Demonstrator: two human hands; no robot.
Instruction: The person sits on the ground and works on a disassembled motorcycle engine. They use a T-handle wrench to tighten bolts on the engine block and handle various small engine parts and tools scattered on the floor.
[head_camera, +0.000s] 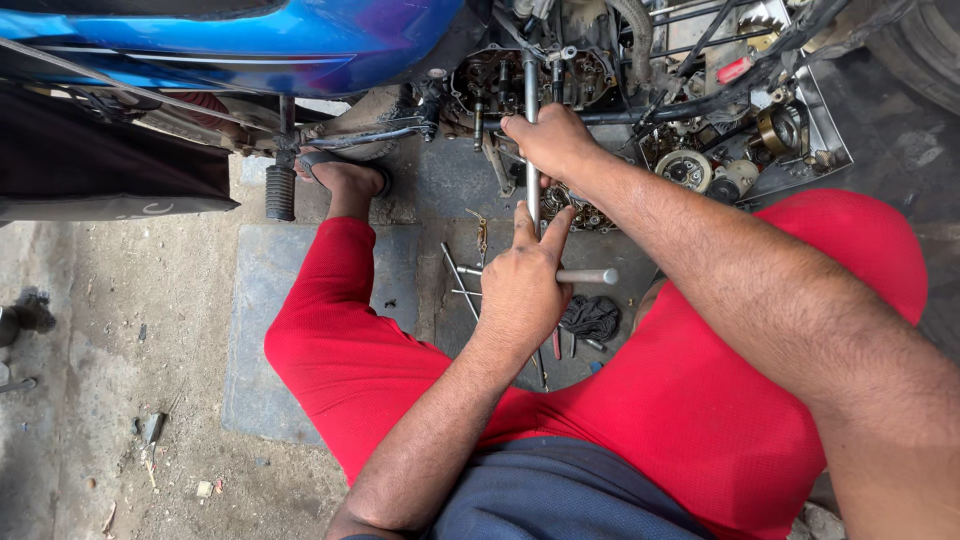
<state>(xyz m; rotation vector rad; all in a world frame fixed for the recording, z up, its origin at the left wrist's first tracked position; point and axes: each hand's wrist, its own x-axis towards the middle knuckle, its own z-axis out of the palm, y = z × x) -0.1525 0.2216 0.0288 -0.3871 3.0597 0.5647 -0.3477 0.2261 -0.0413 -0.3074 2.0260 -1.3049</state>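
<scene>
Evidently both hands work one long grey steel T-handle wrench (532, 150) seated in the blue motorcycle's exposed engine (520, 80). Left hand (520, 290), grip closed round the crossbar, supplies turning leverage; right hand (550, 140), grip wrapped round the upper shaft, keeps it aligned.

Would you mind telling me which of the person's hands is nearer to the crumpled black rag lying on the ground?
Left. The left hand, gripping the metal T-handle wrench, sits just beside the crumpled black rag; the right hand holds the shaft higher, by the engine.
</scene>
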